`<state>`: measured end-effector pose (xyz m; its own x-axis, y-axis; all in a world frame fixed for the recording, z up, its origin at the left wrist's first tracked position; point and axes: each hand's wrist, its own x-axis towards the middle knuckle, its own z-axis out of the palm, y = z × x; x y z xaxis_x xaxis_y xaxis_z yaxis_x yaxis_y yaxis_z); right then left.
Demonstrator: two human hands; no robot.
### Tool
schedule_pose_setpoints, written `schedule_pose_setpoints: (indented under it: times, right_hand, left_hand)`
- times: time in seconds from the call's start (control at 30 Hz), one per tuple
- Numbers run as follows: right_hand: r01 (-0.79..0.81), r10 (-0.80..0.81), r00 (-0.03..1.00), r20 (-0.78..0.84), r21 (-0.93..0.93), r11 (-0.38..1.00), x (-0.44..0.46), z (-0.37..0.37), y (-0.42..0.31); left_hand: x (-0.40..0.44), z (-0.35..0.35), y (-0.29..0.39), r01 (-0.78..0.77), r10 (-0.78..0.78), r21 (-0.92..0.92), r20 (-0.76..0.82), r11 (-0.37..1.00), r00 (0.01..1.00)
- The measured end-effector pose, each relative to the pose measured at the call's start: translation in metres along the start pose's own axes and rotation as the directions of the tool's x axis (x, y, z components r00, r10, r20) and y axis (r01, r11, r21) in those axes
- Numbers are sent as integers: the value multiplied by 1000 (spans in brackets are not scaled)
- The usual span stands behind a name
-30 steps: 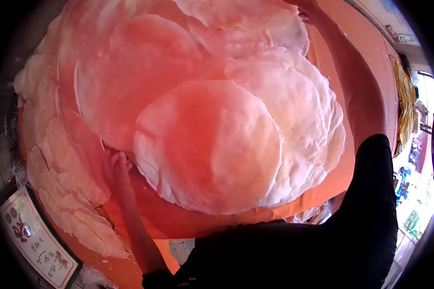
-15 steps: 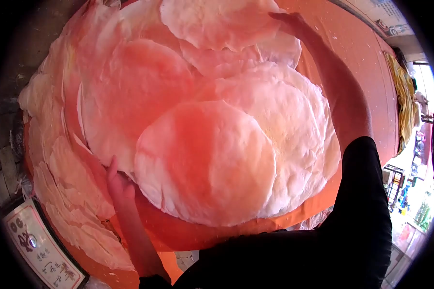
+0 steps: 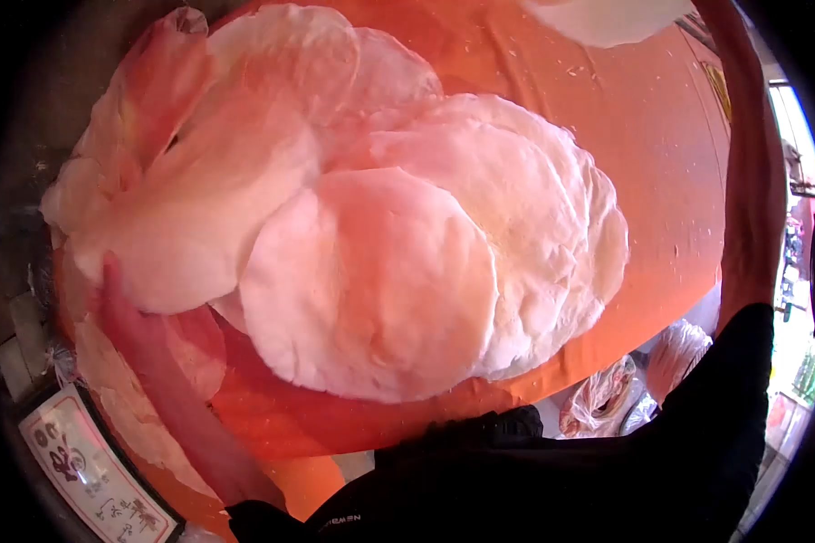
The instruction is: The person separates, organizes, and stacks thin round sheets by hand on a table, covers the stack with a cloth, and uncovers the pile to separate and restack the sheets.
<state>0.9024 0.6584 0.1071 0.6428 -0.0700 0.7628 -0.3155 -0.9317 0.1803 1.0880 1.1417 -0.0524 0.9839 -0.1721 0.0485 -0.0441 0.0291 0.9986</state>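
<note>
Large, thin, round pale flatbreads overlap in piles in front of me. My left hand (image 3: 120,303), somewhat blurred, is at the near-left edge of one flatbread (image 3: 204,217); the thumb lies over its rim and the other fingers are mostly hidden. Beside it, the top flatbread (image 3: 371,290) of the middle pile lies flat and nearest my body. More flatbreads (image 3: 552,208) stick out behind it to the right. My right arm stretches up along the right side, its hand cut off by the upper edge of the view. Near there, part of another flatbread (image 3: 607,18) shows.
An orange cloth (image 3: 661,181) covers the table. More flatbread sheets (image 3: 136,389) hang at the left side. A framed sign with writing (image 3: 100,471) stands at lower left. Plastic-wrapped bundles (image 3: 598,398) sit below the table's near edge, at right.
My left hand has moved left, drawing a flatbread with it. My right hand has gone up and right out of view; the flatbread at the top has shifted right, baring orange cloth.
</note>
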Motion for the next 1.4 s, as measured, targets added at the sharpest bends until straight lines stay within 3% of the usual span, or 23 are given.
schedule_pose_setpoints:
  times: [0.03,0.1,0.2,0.23,0.27,0.37,0.4,0.43,0.5,0.6,0.67,0.77,0.83,0.97,1.07,1.13,1.2,1.27,1.3,1.33,1.4]
  right_hand:
    - [33,-31,999,26,-108,994,-12,-12,-8]
    - [53,-41,998,55,-220,974,-53,-36,-21]
    - [116,-175,910,377,175,978,-161,-57,-53]
    - [135,-192,874,447,155,979,-202,-61,-72]
    - [32,-191,865,464,328,944,-238,-64,-86]
    - [-310,-132,618,775,395,865,-343,-74,-132]
    - [-382,-93,589,803,378,843,-368,-73,-143]
    - [-412,-26,646,763,377,830,-376,-77,-149]
    - [-452,49,694,718,382,806,-382,-83,-154]
    - [-483,130,745,654,396,781,-386,-103,-152]
    - [-360,-1,751,661,411,838,-397,-116,-146]
    - [-356,-21,748,663,427,831,-412,-136,-151]
    - [-354,-41,719,694,417,837,-424,-143,-152]
    - [-505,65,695,716,420,754,-382,-167,-165]
    - [-475,145,775,615,415,776,-337,-163,-173]
    - [-448,203,772,602,290,846,-326,-141,-184]
    - [-456,274,689,671,107,884,-332,-104,-200]
    - [-414,258,638,726,40,910,-378,-59,-210]
    - [-395,258,662,704,35,918,-381,-56,-214]
    - [-398,264,657,706,28,917,-381,-58,-215]
    - [-401,262,631,730,18,916,-376,-60,-217]
  left_hand:
    - [12,-5,16,-10,10,3,12,1000,1000]
    - [33,-12,44,-158,171,200,-53,967,984]
    - [24,11,107,-349,405,457,-28,819,914]
    - [20,18,127,-356,409,457,-19,815,912]
    - [15,24,145,-365,403,543,54,756,914]
    - [-16,63,172,-497,317,610,385,617,867]
    - [-40,81,159,-659,403,586,521,471,752]
    - [-63,100,149,-738,387,525,631,425,672]
    - [-106,139,120,-843,276,348,834,410,478]
    - [-168,177,60,-860,92,140,973,490,211]
    - [-210,180,4,-857,-30,112,993,503,113]
    - [-260,160,-73,-915,-89,86,994,394,56]
    - [-277,151,-77,-926,90,55,991,374,95]
    - [-306,134,-85,-894,-36,199,979,400,202]
    - [-324,122,-109,-948,-8,210,977,238,214]
    - [-324,120,-110,-936,61,163,980,311,191]
    - [-316,115,-106,-923,43,187,976,337,213]
    - [-301,108,-91,-766,77,127,972,630,224]
    - [-284,103,-83,-589,62,167,936,791,348]
    - [-264,97,-73,-610,155,194,868,769,472]
    - [-208,80,-69,-625,248,229,775,746,581]
